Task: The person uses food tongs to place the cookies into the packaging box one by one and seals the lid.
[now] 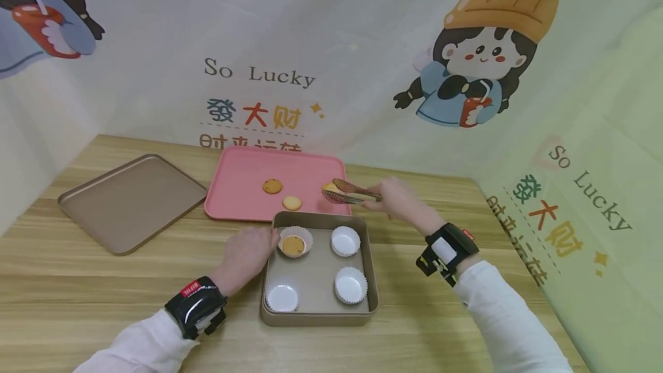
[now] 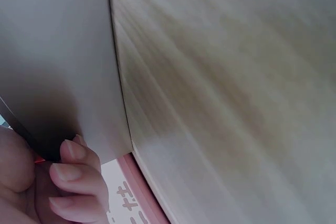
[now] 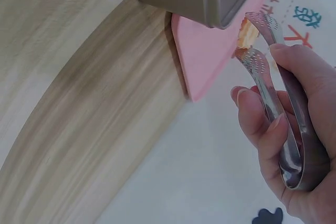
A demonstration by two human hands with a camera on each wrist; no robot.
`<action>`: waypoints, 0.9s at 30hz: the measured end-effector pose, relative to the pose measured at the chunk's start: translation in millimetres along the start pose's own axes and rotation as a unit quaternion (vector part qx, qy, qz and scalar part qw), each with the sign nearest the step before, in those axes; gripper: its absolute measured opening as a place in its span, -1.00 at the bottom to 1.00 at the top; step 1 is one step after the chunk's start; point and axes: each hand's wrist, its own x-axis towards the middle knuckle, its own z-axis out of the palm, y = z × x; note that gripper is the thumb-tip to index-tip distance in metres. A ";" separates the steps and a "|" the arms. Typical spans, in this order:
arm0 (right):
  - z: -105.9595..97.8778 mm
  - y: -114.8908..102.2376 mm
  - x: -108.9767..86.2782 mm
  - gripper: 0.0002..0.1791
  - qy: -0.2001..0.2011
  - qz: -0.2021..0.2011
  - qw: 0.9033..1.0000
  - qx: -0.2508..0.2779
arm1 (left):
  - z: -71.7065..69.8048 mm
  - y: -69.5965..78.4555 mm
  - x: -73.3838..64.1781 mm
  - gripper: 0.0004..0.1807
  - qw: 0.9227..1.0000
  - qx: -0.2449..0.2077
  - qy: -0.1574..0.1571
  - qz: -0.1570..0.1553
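My left hand [image 1: 248, 255] grips the left rim of a deep square baking pan [image 1: 318, 320], near its far corner. In the left wrist view its curled fingers [image 2: 79, 179] lie against the pan's side. Metal tongs [image 3: 289, 108] are held in my right hand [image 1: 396, 203], over the right side of the pink tray [image 1: 243, 168]. Between the tongs' perforated tips is a yellowish biscuit [image 3: 247, 34]; whether it is lifted I cannot tell. Two round cookies, one browner [image 1: 272, 186] and one paler [image 1: 292, 203], lie on the tray.
Inside the pan, a paper cup holds a round cookie [image 1: 293, 245] at far left. White paper cups stand at far right [image 1: 345, 241], near right [image 1: 350, 285] and near left [image 1: 282, 299]. A flat brown baking tray [image 1: 132, 203] lies left; a printed cloth [image 1: 362, 73] hangs behind the table.
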 end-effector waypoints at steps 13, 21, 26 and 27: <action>6.2 -12.6 -76.5 -0.78 0.091 -0.121 0.978 -0.147 | -2.8 -2.2 0.5 -0.74 1.000 0.021 -0.008 0.022; 14.1 -22.4 -75.5 -0.70 0.069 -0.107 0.968 -0.215 | -3.1 -1.1 1.1 -0.71 1.000 -0.008 -0.013 0.000; 13.6 -29.0 -71.4 -0.65 0.053 -0.093 0.968 -0.229 | -3.6 0.3 1.4 -0.71 1.000 -0.004 -0.011 0.007; 13.4 -30.3 -70.5 -0.65 0.048 -0.091 0.967 -0.231 | -3.6 0.3 1.4 -0.71 1.000 -0.004 -0.011 0.007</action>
